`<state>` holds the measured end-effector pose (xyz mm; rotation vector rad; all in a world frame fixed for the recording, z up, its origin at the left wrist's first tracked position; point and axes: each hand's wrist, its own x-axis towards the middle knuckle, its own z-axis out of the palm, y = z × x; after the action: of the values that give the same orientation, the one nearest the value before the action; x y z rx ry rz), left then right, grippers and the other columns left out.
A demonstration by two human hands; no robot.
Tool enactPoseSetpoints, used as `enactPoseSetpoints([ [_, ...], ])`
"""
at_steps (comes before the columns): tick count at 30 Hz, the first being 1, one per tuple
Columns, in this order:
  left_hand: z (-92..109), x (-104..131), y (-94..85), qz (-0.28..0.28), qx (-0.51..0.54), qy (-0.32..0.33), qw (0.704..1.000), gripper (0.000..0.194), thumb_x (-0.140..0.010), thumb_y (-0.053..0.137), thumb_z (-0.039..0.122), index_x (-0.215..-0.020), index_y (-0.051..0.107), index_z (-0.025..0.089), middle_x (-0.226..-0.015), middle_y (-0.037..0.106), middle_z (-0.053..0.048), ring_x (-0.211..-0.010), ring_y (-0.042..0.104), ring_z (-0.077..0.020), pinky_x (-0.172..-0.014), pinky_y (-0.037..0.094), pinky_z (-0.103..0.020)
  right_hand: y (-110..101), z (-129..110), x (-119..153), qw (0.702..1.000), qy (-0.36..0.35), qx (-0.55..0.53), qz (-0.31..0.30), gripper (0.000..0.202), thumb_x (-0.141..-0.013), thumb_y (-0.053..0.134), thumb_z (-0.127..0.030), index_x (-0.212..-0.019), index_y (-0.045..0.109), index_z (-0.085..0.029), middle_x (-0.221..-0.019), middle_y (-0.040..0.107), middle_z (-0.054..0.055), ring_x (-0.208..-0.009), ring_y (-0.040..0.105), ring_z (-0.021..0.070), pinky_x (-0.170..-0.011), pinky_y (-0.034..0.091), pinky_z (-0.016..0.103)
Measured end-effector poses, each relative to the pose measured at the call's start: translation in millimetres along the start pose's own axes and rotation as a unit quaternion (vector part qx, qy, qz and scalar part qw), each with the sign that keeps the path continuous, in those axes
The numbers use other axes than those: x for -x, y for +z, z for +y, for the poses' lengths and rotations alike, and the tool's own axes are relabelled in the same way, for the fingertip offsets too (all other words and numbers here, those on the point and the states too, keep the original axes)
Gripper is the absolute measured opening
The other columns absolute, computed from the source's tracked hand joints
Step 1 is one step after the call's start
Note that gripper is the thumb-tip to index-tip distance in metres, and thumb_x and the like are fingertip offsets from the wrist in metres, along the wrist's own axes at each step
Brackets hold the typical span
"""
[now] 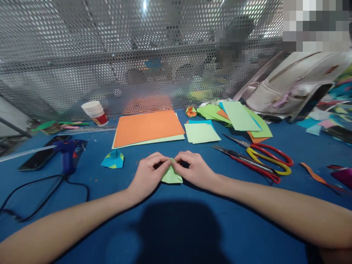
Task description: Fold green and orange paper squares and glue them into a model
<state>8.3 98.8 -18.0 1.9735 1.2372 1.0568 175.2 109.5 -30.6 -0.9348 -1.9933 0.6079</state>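
Pinched folded green paper [172,176] at its peak, between both hands

Saw left hand [147,172] with thumb and forefinger drawn together on the paper's upper left edge; saw right hand [197,168] likewise closed on the upper right edge, with other fingers curled; could not make out exact fingertip contact; found the paper between the two, low over the blue tabletop [110,231], but could not tell whether touching it; noted a blue folded piece [113,160] left of the left hand; beyond the hands, logged an orange sheet [148,128] and pale-green squares [202,133]; farther right, recorded scissors [254,147]; farther left, a glue gun [68,157].
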Motion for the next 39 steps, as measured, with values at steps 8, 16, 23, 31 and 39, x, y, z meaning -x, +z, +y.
enactPoseSetpoints([
  [8,3.3,-0.1,-1.2,0.025,0.009,-0.019,0.999,0.017,-0.082,0.054,0.028,-0.076,0.067,0.019,-0.079,0.064,-0.003,-0.074,0.057,-0.0145,-0.066,0.045,-0.025,0.4,1.6,-1.6,0.999,0.044,0.016,-0.017,0.024,-0.079,0.051,-0.019,-0.056,0.049,-0.018,-0.052,0.051,-0.004,-0.051,0.043,0.0086,-0.056,0.035,0.023],
  [16,2.8,-0.5,0.9,-0.014,0.002,-0.064,0.998,0.008,-0.078,0.053,0.018,-0.077,0.061,0.018,-0.073,0.062,0.002,-0.067,0.054,-0.0116,-0.061,0.042,-0.022,2.7,1.3,2.0,0.998,0.003,0.050,0.028,0.018,-0.081,0.051,-0.019,-0.063,0.054,-0.017,-0.060,0.056,-0.002,-0.057,0.048,0.0098,-0.065,0.035,0.026],
  [23,4.4,-0.6,1.6,0.020,0.022,-0.098,0.995,0.007,-0.076,0.055,0.023,-0.075,0.060,0.017,-0.071,0.061,0.002,-0.066,0.053,-0.0120,-0.060,0.043,-0.023,3.9,1.4,2.8,0.996,0.010,0.090,0.013,0.018,-0.077,0.052,-0.018,-0.060,0.046,-0.019,-0.057,0.051,-0.003,-0.055,0.044,0.0097,-0.063,0.034,0.027],
  [31,1.1,-1.2,3.7,-0.016,0.041,-0.103,0.994,0.005,-0.074,0.054,0.021,-0.075,0.059,0.018,-0.069,0.058,0.002,-0.062,0.050,-0.0107,-0.057,0.041,-0.022,6.6,4.1,3.2,0.991,-0.027,0.122,0.043,0.022,-0.078,0.050,-0.018,-0.058,0.044,-0.019,-0.055,0.049,-0.003,-0.054,0.040,0.0100,-0.062,0.033,0.026],
  [39,-2.1,1.0,3.5,-0.013,0.040,-0.106,0.994,0.004,-0.072,0.054,0.018,-0.075,0.057,0.017,-0.068,0.055,0.003,-0.063,0.048,-0.0109,-0.058,0.040,-0.023,4.8,5.9,5.2,0.990,-0.079,0.119,0.023,0.023,-0.087,0.046,-0.019,-0.065,0.052,-0.018,-0.061,0.056,-0.001,-0.057,0.046,0.0107,-0.066,0.034,0.028],
])
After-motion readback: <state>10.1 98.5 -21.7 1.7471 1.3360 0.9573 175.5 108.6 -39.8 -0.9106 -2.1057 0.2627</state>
